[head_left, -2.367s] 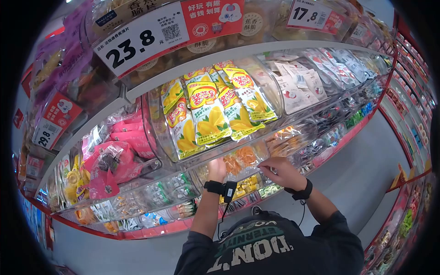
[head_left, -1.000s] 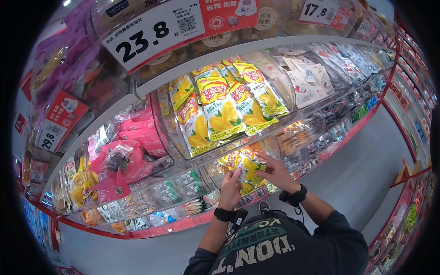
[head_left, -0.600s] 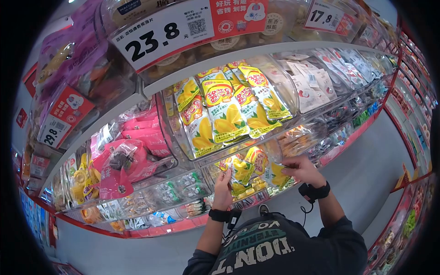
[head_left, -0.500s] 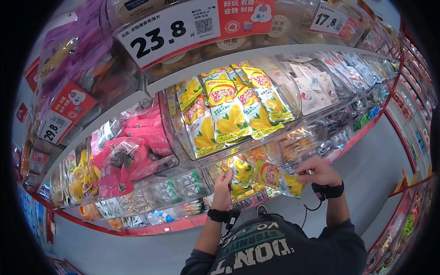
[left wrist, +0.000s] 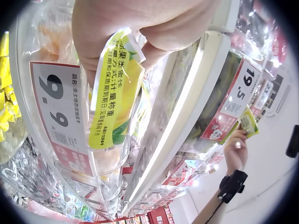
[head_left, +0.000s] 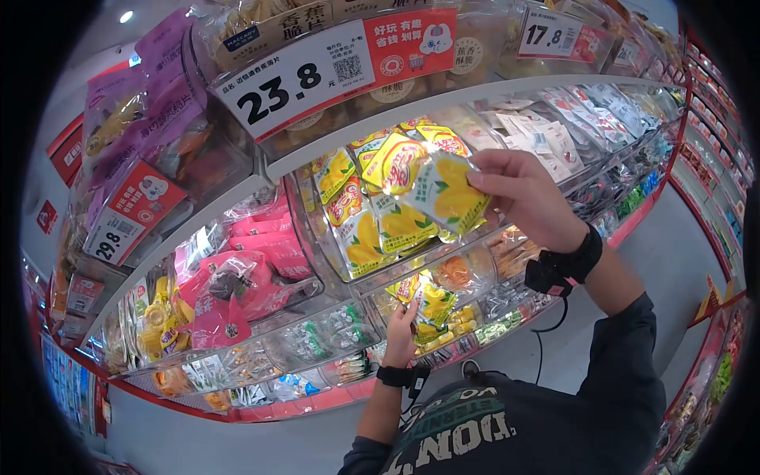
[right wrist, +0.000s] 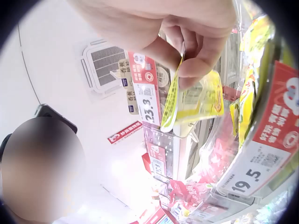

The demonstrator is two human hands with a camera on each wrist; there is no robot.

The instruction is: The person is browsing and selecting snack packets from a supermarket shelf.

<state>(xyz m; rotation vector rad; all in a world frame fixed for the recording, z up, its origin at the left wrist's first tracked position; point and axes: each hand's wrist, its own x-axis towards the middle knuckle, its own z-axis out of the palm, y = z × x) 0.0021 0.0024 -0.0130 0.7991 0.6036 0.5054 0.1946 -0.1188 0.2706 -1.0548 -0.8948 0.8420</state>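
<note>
My right hand point(head_left: 529, 198) pinches a yellow-and-white dried mango pouch point(head_left: 453, 192) by its edge. It is raised in front of the bin of matching pouches point(head_left: 360, 237) and overlaps them in the head view. In the right wrist view, thumb and fingers grip the pouch point(right wrist: 201, 98) along one end. Lower down, my left hand point(head_left: 401, 339) holds another mango pouch point(head_left: 435, 305) in front of the lower bins. The left wrist view shows that pouch point(left wrist: 117, 93) hanging from the fingers beside a 9.9 price tag point(left wrist: 56, 102).
Pink bags point(head_left: 237, 297) fill the bin on the left, and pale pouches point(head_left: 538, 134) lie in the one to the right. A grey shelf edge point(head_left: 380, 115) with a 23.8 price tag point(head_left: 293, 87) runs above. Lower clear bins point(head_left: 309, 336) hold small packets.
The mango pouches appear in my hands after the first frame. They are then drawn apart; my right hand carries one up toward the upper bin. My left stays low with the other.
</note>
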